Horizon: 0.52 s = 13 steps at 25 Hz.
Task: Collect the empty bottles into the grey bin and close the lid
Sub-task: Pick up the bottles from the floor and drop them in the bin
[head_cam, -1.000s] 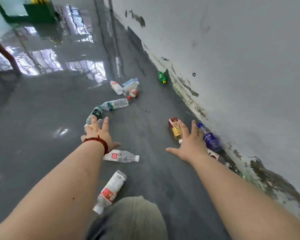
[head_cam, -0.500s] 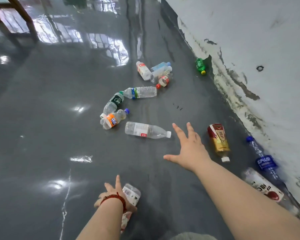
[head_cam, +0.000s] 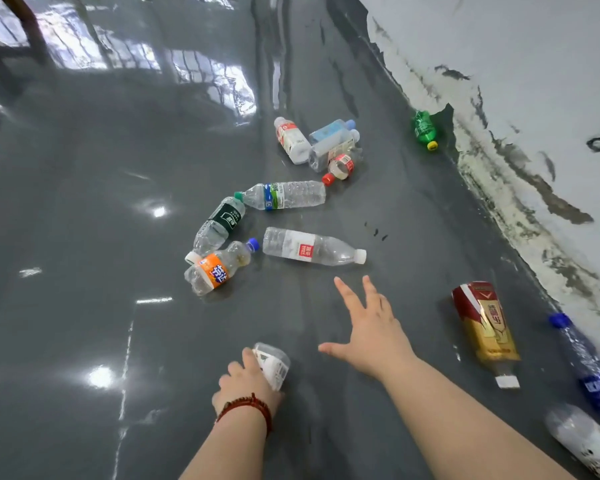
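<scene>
Low in the frame, the left hand (head_cam: 245, 384), a red bead bracelet (head_cam: 246, 405) on its wrist, grips a clear bottle with a white label (head_cam: 273, 365); the print on that label is too small to read, and the bottle's base points up and to the right. The right hand (head_cam: 371, 332) hovers over the grey floor (head_cam: 84, 237) at centre with fingers spread, holding nothing.

Just above it lies a clear bottle with a small red square label (head_cam: 312, 247), long axis left to right, white cap to the right. To its left an orange-labelled soda bottle (head_cam: 219, 268) points its blue cap up-right. Touching that, a dark-green-labelled bottle (head_cam: 219, 225) runs diagonally, and a blue-and-green-labelled water bottle (head_cam: 284, 195) lies with its green cap to the left.

Further up, 4 bottles (head_cam: 321, 145) sit bunched together. A green bottle (head_cam: 424, 129) with a yellow cap rests against the peeling white wall (head_cam: 516, 64). At right, a red-and-gold bottle (head_cam: 485, 327) points its white cap down, beside a blue-labelled bottle (head_cam: 593, 368) whose lettering is blurred.
</scene>
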Tool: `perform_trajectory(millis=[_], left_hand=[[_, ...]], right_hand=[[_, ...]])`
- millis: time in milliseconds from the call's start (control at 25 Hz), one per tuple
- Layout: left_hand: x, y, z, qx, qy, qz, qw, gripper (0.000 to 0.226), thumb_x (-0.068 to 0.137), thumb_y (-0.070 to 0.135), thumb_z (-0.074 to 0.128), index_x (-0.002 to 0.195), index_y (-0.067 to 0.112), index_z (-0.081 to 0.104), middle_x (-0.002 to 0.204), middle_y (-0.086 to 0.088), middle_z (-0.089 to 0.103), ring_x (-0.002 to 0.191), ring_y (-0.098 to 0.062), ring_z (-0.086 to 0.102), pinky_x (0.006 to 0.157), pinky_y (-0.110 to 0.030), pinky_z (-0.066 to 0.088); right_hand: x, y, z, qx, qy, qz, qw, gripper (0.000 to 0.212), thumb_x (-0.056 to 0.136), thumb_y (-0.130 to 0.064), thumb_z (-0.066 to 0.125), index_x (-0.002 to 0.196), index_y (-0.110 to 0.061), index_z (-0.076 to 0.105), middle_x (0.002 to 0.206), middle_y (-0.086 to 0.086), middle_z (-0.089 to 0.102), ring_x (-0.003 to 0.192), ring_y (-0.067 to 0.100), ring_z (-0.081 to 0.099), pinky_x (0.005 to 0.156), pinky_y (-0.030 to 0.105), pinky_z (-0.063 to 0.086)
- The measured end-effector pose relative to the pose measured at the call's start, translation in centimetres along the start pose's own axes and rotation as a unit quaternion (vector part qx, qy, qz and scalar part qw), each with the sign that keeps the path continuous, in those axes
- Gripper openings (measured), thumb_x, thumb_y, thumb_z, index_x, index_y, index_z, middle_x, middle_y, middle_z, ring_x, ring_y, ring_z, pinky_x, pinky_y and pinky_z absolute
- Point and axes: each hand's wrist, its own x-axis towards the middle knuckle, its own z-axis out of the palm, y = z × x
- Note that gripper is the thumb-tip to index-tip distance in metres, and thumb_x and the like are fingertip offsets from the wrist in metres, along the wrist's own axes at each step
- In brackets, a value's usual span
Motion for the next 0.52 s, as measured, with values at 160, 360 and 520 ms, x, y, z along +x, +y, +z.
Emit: perform_trajectory(millis=[160, 360, 520], left_hand=[[2.5, -0.1, -0.5, 0.038, 0.025, -0.001, 0.999, 0.095, 0.077, 0.053, 0.061, 0.146, 0.024, 0.002, 0.135, -0.006, 0.036, 0.124, -0.026, 0.040, 0.095, -0.039, 0.042], [5.1, 0.7, -1.3, 0.094, 0.049, 0.045, 0.993, 0.094, 0.080, 0.054, 0.057, 0.147, 0.022, 0.000, 0.135, -0.005, 0.037, 0.123, -0.025, 0.040, 0.093, -0.038, 0.042], [5.3, 1.8, -1.8, 0.152, 0.086, 0.096, 0.980, 0.094, 0.078, 0.058, 0.058, 0.147, 0.019, 0.007, 0.133, -0.005, 0.040, 0.122, -0.024, 0.042, 0.091, -0.038, 0.044]], right_hand=[[2.9, -0.9, 1.7, 0.001, -0.019, -0.001, 1.000, 0.106, 0.074, -0.062, 0.064, 0.143, -0.046, -0.016, 0.157, 0.002, -0.022, 0.146, 0.025, -0.005, 0.113, 0.042, 0.024], [3.6, 0.8, 2.9, -0.025, -0.047, 0.053, 0.997, 0.108, 0.072, -0.063, 0.065, 0.143, -0.046, -0.015, 0.157, 0.003, -0.021, 0.146, 0.027, -0.003, 0.112, 0.043, 0.025], [3.6, 6.4, 1.2, -0.049, -0.014, 0.161, 0.986, 0.107, 0.072, -0.061, 0.067, 0.146, -0.043, -0.008, 0.158, 0.006, -0.014, 0.146, 0.029, 0.000, 0.113, 0.047, 0.019]])
